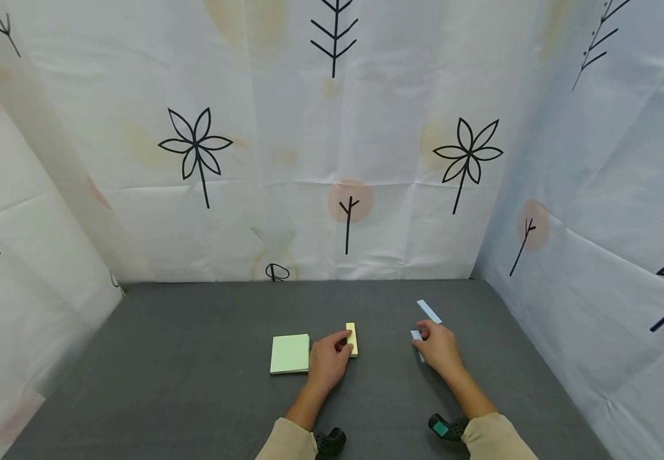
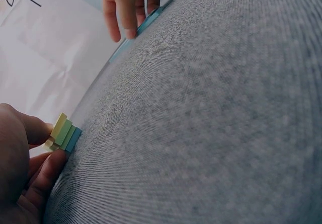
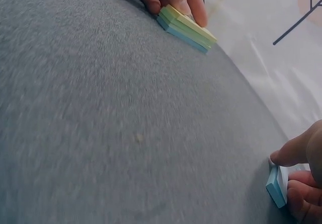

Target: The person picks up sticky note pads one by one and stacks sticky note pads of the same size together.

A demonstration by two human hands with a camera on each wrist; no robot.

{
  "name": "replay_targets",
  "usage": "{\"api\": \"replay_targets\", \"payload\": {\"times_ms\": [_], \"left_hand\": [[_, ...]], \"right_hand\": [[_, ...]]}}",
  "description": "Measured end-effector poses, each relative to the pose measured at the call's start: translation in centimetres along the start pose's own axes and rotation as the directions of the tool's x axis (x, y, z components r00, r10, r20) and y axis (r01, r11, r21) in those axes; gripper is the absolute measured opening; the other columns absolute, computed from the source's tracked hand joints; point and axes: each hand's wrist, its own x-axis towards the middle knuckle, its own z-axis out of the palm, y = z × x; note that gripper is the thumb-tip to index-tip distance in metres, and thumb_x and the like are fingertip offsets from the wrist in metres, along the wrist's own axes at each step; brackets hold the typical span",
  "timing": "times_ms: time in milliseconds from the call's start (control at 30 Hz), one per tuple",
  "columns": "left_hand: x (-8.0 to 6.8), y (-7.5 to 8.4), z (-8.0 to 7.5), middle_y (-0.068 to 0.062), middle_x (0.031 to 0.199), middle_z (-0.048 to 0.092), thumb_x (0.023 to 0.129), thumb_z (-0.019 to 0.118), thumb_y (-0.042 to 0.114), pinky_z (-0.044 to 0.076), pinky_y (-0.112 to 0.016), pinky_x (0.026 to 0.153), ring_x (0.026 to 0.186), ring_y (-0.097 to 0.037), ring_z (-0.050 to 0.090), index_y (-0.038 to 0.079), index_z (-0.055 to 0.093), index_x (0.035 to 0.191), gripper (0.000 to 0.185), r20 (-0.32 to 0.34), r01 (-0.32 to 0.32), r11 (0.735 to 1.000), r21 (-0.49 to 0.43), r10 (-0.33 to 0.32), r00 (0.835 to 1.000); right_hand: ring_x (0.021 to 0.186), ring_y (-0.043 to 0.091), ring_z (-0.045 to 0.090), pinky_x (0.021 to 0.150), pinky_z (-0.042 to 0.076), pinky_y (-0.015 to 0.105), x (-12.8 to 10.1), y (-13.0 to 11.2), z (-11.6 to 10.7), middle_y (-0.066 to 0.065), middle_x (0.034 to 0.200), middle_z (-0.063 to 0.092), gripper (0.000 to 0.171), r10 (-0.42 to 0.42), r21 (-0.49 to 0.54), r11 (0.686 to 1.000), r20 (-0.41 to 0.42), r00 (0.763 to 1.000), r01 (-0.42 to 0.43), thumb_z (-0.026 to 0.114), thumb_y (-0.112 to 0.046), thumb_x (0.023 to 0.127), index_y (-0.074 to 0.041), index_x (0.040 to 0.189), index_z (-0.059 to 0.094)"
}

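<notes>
My left hand point(image 1: 327, 365) pinches a small stack of narrow sticky-note pads, a yellow pad point(image 1: 353, 335) on top. In the right wrist view green pads point(image 3: 188, 31) and a blue pad point(image 3: 186, 40) show under the yellow one. My right hand point(image 1: 441, 348) holds a narrow light-blue sticky-note pad point(image 3: 275, 191) between thumb and fingers, low at the table; its fingers partly cover the pad. Just beyond that hand lies another light-blue strip point(image 1: 429, 311), slanted on the table.
A square light-green sticky-note pad point(image 1: 289, 353) lies left of my left hand. The grey table point(image 1: 193, 383) ends at white cloth walls point(image 1: 285, 223) printed with plants, at the back and both sides. Dark wrist devices point(image 1: 447, 427) sit by both sleeves.
</notes>
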Motion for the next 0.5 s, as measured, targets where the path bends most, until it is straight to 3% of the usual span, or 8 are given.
{"api": "replay_targets", "payload": {"times_ms": [233,500], "left_hand": [[-0.1,-0.1,0.0,0.006,0.074,0.063,0.085,0.071,0.01,0.042,-0.025,0.056,0.063,-0.006,0.052,0.01,0.074,0.11,0.025,0.001,-0.007,1.0,0.0,0.007,1.0],[0.0,0.0,-0.1,0.006,0.074,0.063,0.086,0.07,0.012,0.042,-0.025,0.057,0.063,-0.006,0.051,0.012,0.074,0.111,0.025,0.011,0.007,1.0,-0.002,-0.007,1.0]], "right_hand": [[0.064,0.018,0.046,0.061,0.039,0.038,1.2,-1.4,1.6,0.002,0.073,0.052,0.034,0.013,0.0,1.0,0.014,1.0,-0.013,0.08,-0.006,0.075,0.002,0.106,0.069],[0.065,0.02,0.049,0.061,0.04,0.039,2.8,-2.9,3.4,0.004,0.074,0.054,0.032,0.034,0.018,0.999,-0.014,0.999,-0.033,0.08,-0.007,0.075,0.002,0.104,0.069]]}}
